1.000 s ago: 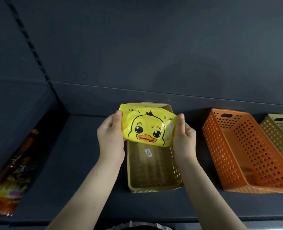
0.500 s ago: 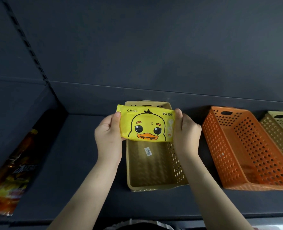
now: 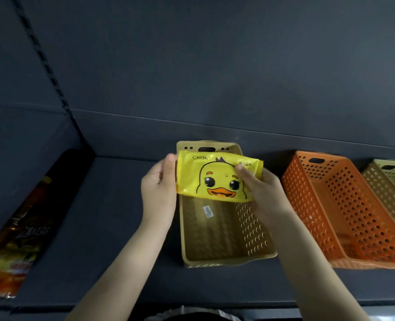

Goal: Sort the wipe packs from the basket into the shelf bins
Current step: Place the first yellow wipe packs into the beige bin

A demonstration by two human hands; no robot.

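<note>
Snack bag [image 3: 18,230]: a dark and orange packet is seen lying against the left side wall of the shelf, well apart from the bins; it is judged to play no part in the sorting.
Shelf [image 3: 113,228]: a dark board on which three bins are stood side by side, open tops up, presumably so that packs can be dropped in from the front.
Left hand [image 3: 158,195]: closed on the left short edge of the pack, thumb on the printed face and fingers behind it; the hold is judged to steady the pack and keep it level.
Wipe pack [image 3: 217,179]: a yellow pack with a duck face, held above the far half of the tan bin, not yet resting on the floor; the printed face is turned toward the camera.
Tan bin [image 3: 217,260]: perforated walls, a handle slot at the back; no pack lies in it, only a small white label on the floor.
Right hand [image 3: 265,193]: pinching the pack's right end, thumb laid over the upper right of the face, fingers beneath as support.
Orange bin [image 3: 344,256]: just beside the tan bin; no pack is seen in it.
Far-right bin [image 3: 391,179]: pale, partly cut off by the frame; its contents cannot be told.
Step in hand: lowering into the tan bin is judged imminent.
</note>
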